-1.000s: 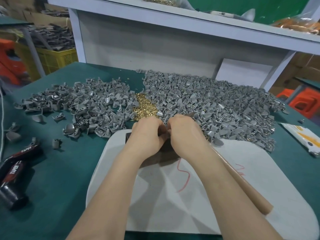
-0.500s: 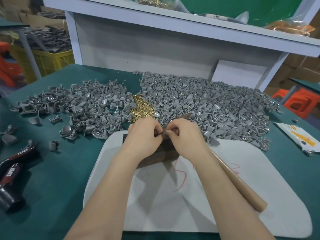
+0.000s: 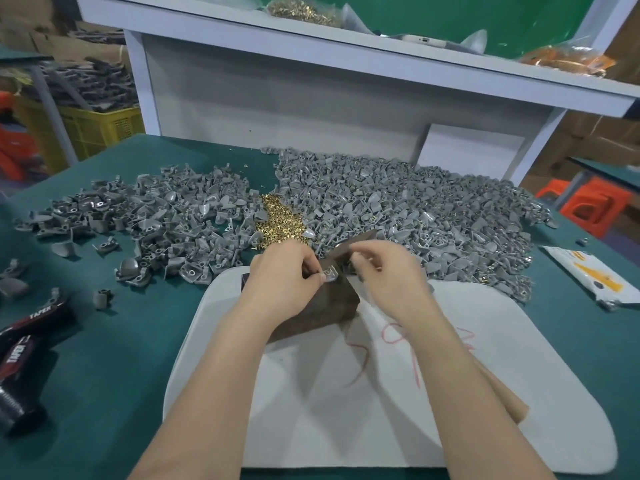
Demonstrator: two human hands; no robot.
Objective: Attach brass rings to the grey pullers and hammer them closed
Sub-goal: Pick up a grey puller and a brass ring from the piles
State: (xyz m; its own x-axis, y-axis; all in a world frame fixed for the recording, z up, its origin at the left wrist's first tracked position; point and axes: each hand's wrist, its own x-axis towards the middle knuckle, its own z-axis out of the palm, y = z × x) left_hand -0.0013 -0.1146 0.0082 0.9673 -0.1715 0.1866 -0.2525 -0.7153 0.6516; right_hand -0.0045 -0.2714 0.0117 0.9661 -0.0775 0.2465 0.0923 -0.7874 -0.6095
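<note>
The left hand is pinching one puller between closed fingers and seating it on the dark block, which is probably serving as the anvil. The right hand is curling its fingers round the hammer, with the handle lying under the forearm, ready to strike. Its fingertips are meeting just beside the puller; whether they are pinching a ring cannot be told. The ring heap is lying between the two puller piles on the worktop, near both hands
</note>
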